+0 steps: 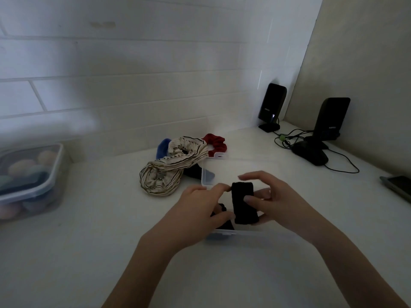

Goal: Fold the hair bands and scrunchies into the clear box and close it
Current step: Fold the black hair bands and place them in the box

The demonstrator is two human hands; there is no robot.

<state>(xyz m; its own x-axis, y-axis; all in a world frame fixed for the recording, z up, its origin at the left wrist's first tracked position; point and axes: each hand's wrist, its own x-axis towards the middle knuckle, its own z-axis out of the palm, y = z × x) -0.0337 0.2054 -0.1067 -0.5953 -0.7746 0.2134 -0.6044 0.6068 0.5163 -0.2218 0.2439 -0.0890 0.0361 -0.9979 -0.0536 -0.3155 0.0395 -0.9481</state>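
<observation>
Inventory as I read it from the head view.

Hands, two. My right hand (270, 196) pinches a folded black hair band (244, 202), thumb on its front face, fingers curled behind and above it. My left hand (201, 206) has its fingertips at the band's upper left corner and its thumb on more black fabric lower down; both grip the band over the clear box (224, 235).

Clear box, one, lid (208, 174) open and standing up at the far side. Contents: dark fabric under my hands; I cannot tell how many pieces.

Loose on the white counter (100, 218) behind the box:
- striped cream scrunchies (171, 167), two, overlapping each other
- blue scrunchie (162, 147), one, partly under the striped pair
- red scrunchie (215, 143), one, just behind the lid
- black piece (192, 172), one, beside the lid, mostly hidden

Lidded plastic tub (33, 181), one, far left; holds rounded pastel items, blurred, uncounted.

Black speakers, two: one (271, 106) in the corner, one (331, 121) to its right, with cables (289, 138) between. Dark device (397, 187), one, at the right edge.
</observation>
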